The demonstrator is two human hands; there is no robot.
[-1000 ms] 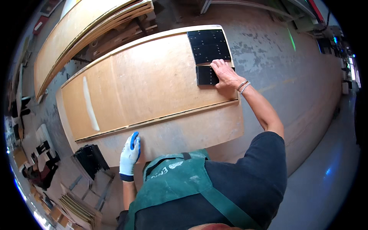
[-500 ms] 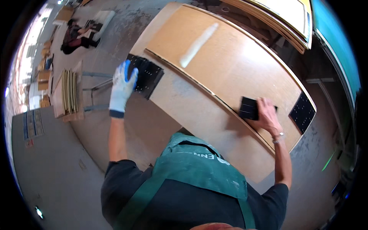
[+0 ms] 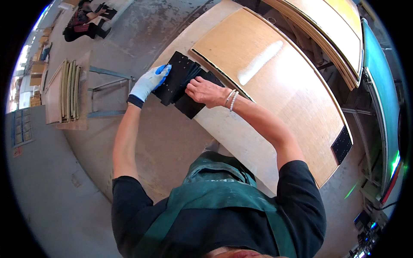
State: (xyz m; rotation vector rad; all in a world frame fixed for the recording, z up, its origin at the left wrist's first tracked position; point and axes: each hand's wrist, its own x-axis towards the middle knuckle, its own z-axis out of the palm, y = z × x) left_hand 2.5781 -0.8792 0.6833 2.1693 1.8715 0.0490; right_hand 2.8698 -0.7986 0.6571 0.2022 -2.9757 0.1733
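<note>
My left hand (image 3: 152, 80), in a white glove with blue fingertips, grips the left edge of a black panel (image 3: 176, 69) dotted with small light spots. The panel is raised at a tilt over the table's left end. My bare right hand (image 3: 205, 91), a beaded bracelet on its wrist, has its fingers curled over the dark layers beside that panel; the thumb's grip is partly hidden. Another black panel (image 3: 189, 106) lies under the right hand. Where one dark sheet ends and another begins is hard to tell.
A tan board (image 3: 297, 96) with a whitish smear (image 3: 260, 62) lies on the pale table (image 3: 241, 139). One dark spotted panel (image 3: 343, 145) rests at its right end. Stacked boards (image 3: 318, 38) stand beyond, padded sheets (image 3: 71, 90) at left. A person (image 3: 86, 21) sits far left.
My right hand has moved left from the board's right part, where it held a small black panel, to the dark panels. My left hand has closed on a panel, now lifted and tilted.
</note>
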